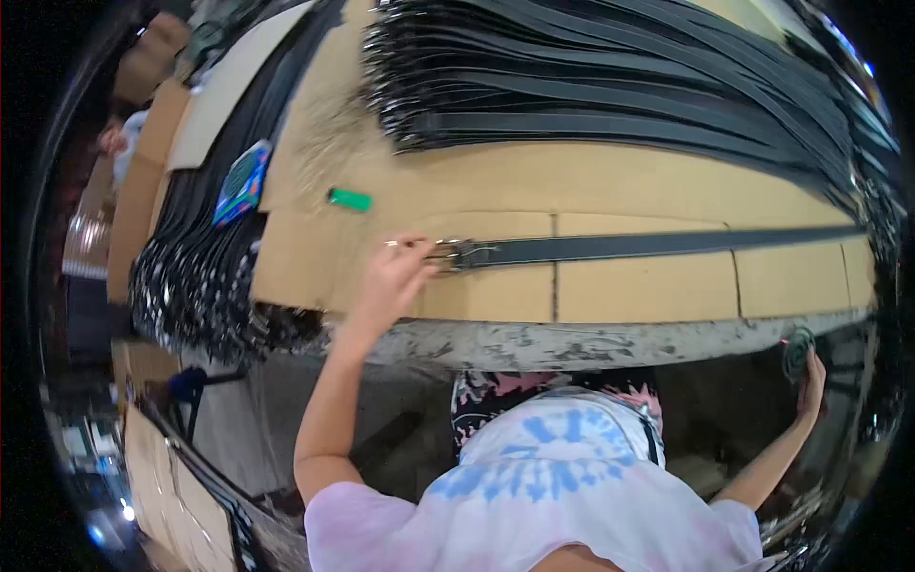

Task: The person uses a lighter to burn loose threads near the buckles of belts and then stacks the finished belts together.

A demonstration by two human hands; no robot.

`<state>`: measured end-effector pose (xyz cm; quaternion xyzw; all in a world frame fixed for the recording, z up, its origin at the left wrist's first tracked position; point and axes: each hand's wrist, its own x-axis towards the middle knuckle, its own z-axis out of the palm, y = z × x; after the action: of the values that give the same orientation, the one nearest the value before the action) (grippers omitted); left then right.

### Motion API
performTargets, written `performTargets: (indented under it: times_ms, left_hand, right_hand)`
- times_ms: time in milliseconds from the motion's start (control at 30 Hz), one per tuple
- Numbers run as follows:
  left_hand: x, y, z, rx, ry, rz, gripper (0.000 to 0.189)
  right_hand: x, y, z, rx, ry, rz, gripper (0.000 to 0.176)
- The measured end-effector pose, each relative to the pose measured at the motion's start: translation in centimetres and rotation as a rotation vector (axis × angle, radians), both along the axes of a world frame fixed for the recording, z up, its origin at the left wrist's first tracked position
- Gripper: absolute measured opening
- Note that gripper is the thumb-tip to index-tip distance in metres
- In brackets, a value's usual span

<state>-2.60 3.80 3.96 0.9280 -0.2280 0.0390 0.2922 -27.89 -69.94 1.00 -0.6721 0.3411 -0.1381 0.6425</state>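
Head view: looks down on a long counter [591, 343], spread with cardboard [648, 181] beneath a single belt [610, 248]. Shows, beyond the single belt, a large heap of belts [610, 86], with buckles bunched toward the left. Has, farther left of the single belt, a second stack of belts [181, 296], partly covered by a pale sheet [233, 86].

Finds the single belt lying flat and nearly straight along the near part of the cardboard, over dark lines marked crosswise, with its buckle [465, 255] at the left and its strap running off to the right. Looks light and bendable along its length, stiffer across its width, probably smooth enough to slide, hardly fragile, and likely weightiest at the metal end. Seems best taken by the buckle frame, or by both strap edges just behind it; might trail or twist if lifted from one end alone.

Meets, at the buckle end of the single belt, the left hand [389, 272], with fingers loosely bent and partly spread; cannot tell whether pinching the metal or merely touching. Shows, well to the near side of the single belt's far right end, the right hand [812, 386], with fingers closed on a round dark-green thing [799, 355]; too blurred to name.

Includes, left of the single belt, a blue packet [243, 181] on the second stack, and, just beyond the buckle end, a small green object [350, 199], perhaps a lighter.
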Motion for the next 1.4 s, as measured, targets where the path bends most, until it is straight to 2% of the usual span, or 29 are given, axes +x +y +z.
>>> performTargets:
  times_ms: [33, 100, 133, 167, 200, 233, 300, 333, 400, 500, 567, 633, 700, 767, 833, 900, 1000, 1167, 1233, 1400]
  left_hand:
    - [-0.1, -0.2, -0.1, 0.019, -0.055, -0.03, 0.037]
    - [-0.8, -0.6, -0.4, 0.039, -0.104, -0.058, 0.038]
    - [-1.0, -1.1, -0.4, -0.009, -0.131, -0.048, 0.039]
    - [-1.1, -1.5, -0.6, -0.059, -0.158, -0.034, 0.04]
    - [-1.3, -2.0, -1.0, -0.168, -0.087, -0.024, 0.035]
    - [-1.5, -2.5, -1.2, -0.173, -0.095, -0.02, 0.035]
    - [-1.6, -3.2, -1.6, -0.139, -0.142, -0.019, 0.029]
    - [-1.6, -3.4, -1.7, -0.143, -0.148, -0.014, 0.029]
    - [-1.8, -3.6, -2.0, -0.043, -0.246, 0.01, 0.026]
    - [-1.9, -4.1, -2.6, -0.098, -0.29, 0.045, 0.019]
    - [-1.8, -4.0, -3.0, -0.125, -0.277, 0.045, 0.017]
    - [-1.8, -4.0, -3.4, -0.157, -0.263, 0.046, 0.015]
    - [-1.7, -3.8, -3.7, -0.094, -0.401, -0.004, 0.014]
    - [-1.6, -3.6, -4.0, -0.148, -0.397, 0.001, 0.012]
    - [-1.6, -3.6, -4.3, -0.206, -0.383, 0.003, 0.011]
    - [-1.9, -3.7, -4.0, -0.331, -0.246, 0.041, 0.009]
    - [-1.9, -3.5, -3.7, -0.447, -0.127, 0.093, 0.011]
    - [-2.0, -3.0, -3.4, -0.488, -0.021, 0.109, 0.012]
    - [-2.0, -2.9, -3.5, -0.497, 0.01, 0.116, 0.012]
    - [-2.0, -2.8, -3.6, -0.468, -0.07, 0.072, 0.01]
  right_hand:
    - [0.1, 0.6, 0.2, 0.049, -0.032, -0.015, 0.041]
    - [-0.4, -1.2, -0.4, 0.226, -0.248, 0.143, 0.039]
    - [-0.5, -1.7, -0.9, 0.223, -0.323, 0.18, 0.036]
    - [1.7, 1.4, 0.1, 0.222, -0.324, 0.186, 0.036]
    - [5.0, 6.6, 1.8, 0.177, -0.272, 0.088, 0.035]
    - [7.4, 9.8, 3.0, 0.13, -0.222, -0.011, 0.034]
    - [10.1, 11.5, 1.4, 0.118, -0.288, 0.267, 0.03]
    - [11.7, 13.2, 1.6, 0.157, -0.239, 0.355, 0.028]
    - [14.9, 18.7, 2.5, 0.189, -0.225, 0.475, 0.023]
    - [18.8, 28.2, 4.9, 0.202, -0.344, 0.685, 0.02]
    - [20.6, 32.6, 6.0, 0.241, -0.335, 0.777, 0.019]
    - [21.9, 35.9, 5.4, 0.402, -0.348, 0.772, 0.018]
    - [22.7, 38.7, 4.8, 0.391, -0.348, 0.827, 0.017]
    - [23.0, 41.6, 4.6, 0.385, -0.346, 0.878, 0.017]
    - [22.6, 43.9, 4.4, 0.265, -0.391, 0.865, 0.017]
    - [22.0, 44.9, 3.5, 0.243, -0.333, 0.862, 0.016]
    - [21.4, 46.5, 3.4, 0.056, -0.347, 0.91, 0.016]
    - [21.8, 48.3, 3.5, -0.144, -0.374, 0.948, 0.016]
    - [21.7, 49.0, 4.7, -0.351, -0.383, 0.984, 0.017]
    - [22.1, 49.7, 4.0, -0.433, -0.442, 1.03, 0.019]
